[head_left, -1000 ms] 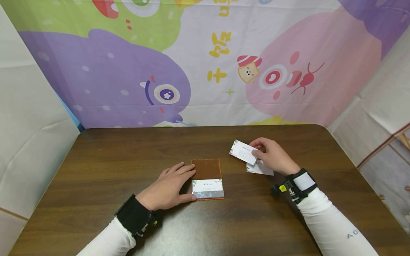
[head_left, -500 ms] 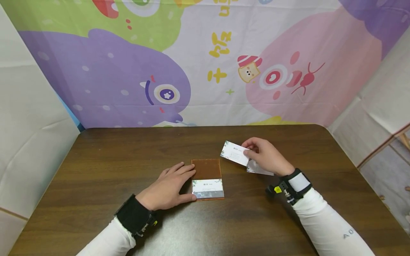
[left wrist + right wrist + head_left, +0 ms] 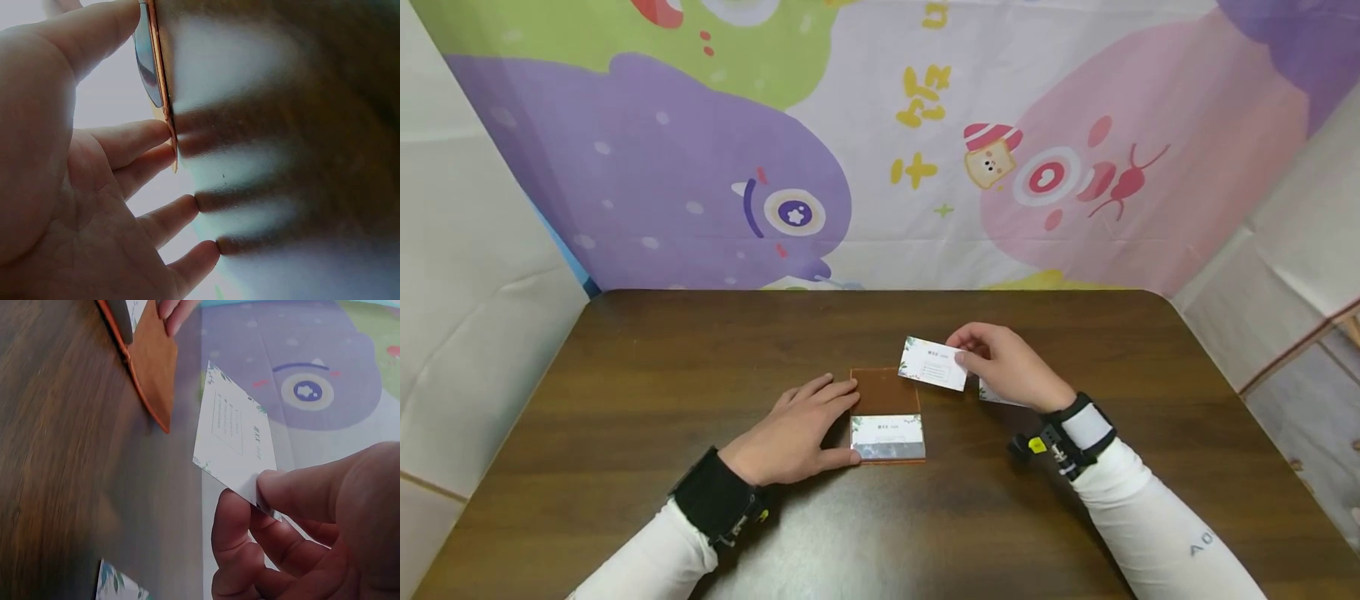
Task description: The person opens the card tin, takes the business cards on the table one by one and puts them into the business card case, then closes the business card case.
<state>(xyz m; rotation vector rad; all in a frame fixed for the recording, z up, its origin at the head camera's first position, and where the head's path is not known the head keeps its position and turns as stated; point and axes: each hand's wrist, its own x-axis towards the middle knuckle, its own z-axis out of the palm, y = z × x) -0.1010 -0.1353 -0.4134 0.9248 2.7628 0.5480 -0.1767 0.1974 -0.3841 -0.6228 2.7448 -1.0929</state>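
Note:
A brown leather card holder (image 3: 874, 392) lies on the table, a white business card (image 3: 887, 428) sitting in its lower half behind a clear-looking strip. My left hand (image 3: 790, 433) rests at its left edge, fingers spread, with thumb and some fingertips touching the holder; in the left wrist view the other fingertips press the tabletop. Between thumb and fingers, my right hand (image 3: 1011, 367) pinches another white card (image 3: 931, 363) with leaf-patterned corners, raised above the table near the holder's upper right corner. Partly hidden under the right hand, a further card (image 3: 996, 395) lies on the table.
The brown wooden table (image 3: 715, 333) runs back to a cartoon-printed cloth (image 3: 910, 217). White panels stand at left and right. Both wrists wear black straps with small devices (image 3: 1063, 446).
My right hand has carried the pinched card leftward, to the upper right corner of the card holder. The left hand has stayed on the holder. The head view has tilted slightly.

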